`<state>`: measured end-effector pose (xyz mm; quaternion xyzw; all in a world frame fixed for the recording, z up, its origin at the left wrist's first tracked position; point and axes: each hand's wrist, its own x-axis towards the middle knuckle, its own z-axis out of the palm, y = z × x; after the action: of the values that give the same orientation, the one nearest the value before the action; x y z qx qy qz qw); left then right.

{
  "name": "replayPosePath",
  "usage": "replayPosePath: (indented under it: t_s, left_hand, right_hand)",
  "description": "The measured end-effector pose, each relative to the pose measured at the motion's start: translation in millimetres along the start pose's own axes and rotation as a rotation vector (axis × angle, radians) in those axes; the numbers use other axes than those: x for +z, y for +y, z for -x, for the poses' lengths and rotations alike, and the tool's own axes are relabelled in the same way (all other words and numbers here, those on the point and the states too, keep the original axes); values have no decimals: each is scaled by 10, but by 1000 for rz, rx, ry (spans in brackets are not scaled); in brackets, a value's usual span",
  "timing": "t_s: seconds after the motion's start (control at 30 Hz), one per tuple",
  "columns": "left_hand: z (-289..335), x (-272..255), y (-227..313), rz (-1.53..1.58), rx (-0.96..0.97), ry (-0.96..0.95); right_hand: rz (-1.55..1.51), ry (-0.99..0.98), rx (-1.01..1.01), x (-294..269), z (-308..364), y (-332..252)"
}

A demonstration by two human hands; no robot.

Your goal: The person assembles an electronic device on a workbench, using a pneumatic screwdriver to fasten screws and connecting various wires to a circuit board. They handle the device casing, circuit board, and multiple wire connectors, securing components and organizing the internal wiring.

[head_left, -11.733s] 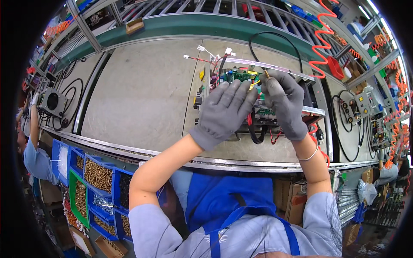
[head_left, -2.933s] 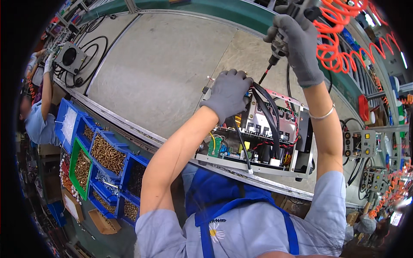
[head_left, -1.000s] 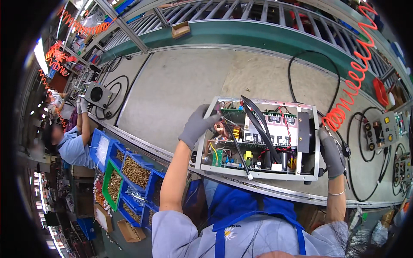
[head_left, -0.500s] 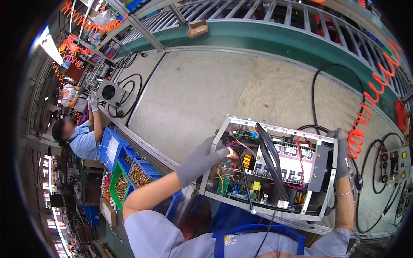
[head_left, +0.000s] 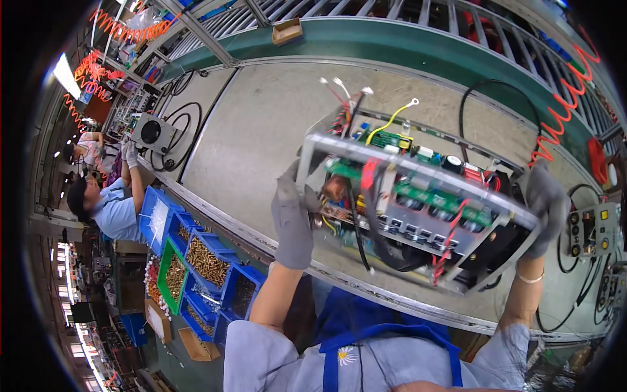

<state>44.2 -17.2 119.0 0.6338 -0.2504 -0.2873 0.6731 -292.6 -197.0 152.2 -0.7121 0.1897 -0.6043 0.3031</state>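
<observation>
Between my two gloved hands is an open electronic chassis (head_left: pixel 418 171) with a light metal frame. It is tilted above the bench, exposing green circuit boards, a copper-coloured coil and a dark end panel; motion blurs it slightly. My left hand (head_left: pixel 292 219), in a grey glove, is closed on the left end of the frame. My right hand (head_left: pixel 547 202), also gloved, grips the right end, its fingers partly behind the frame. A yellow wire (head_left: pixel 385 125) with a ring terminal sticks up from the top. Black cables hang across the open side, with a twisted red-and-black wire (head_left: pixel 450 242) near them.
Left of me stand blue bins (head_left: pixel 208 261) and a green bin (head_left: pixel 172 276) holding small metal parts. A co-worker (head_left: pixel 111 202) handles another unit (head_left: pixel 153 132) farther left. A roller conveyor (head_left: pixel 385 9) runs behind the bench. At right are an orange coiled hose (head_left: pixel 567 108) and a control box (head_left: pixel 593 230).
The chassis has tilted up and turned, so boards and wires on another side now show. My left hand has shifted its hold along the left end; my right hand stays on the right end.
</observation>
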Motion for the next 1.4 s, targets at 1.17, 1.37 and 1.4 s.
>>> replayPosePath:
  t_s: [1.17,1.37,1.4]
  left_hand:
    - [2391,-3307,178,-1280,-388,557]
    - [2452,-3173,-46,-1371,-482,301]
    - [2381,-3178,15,-1402,-574,258]
  right_hand:
    - [1006,-538,876,-1634,1951,257]
    - [782,-512,1167,-2171,2007,866]
    - [783,-484,1208,-2185,2025,815]
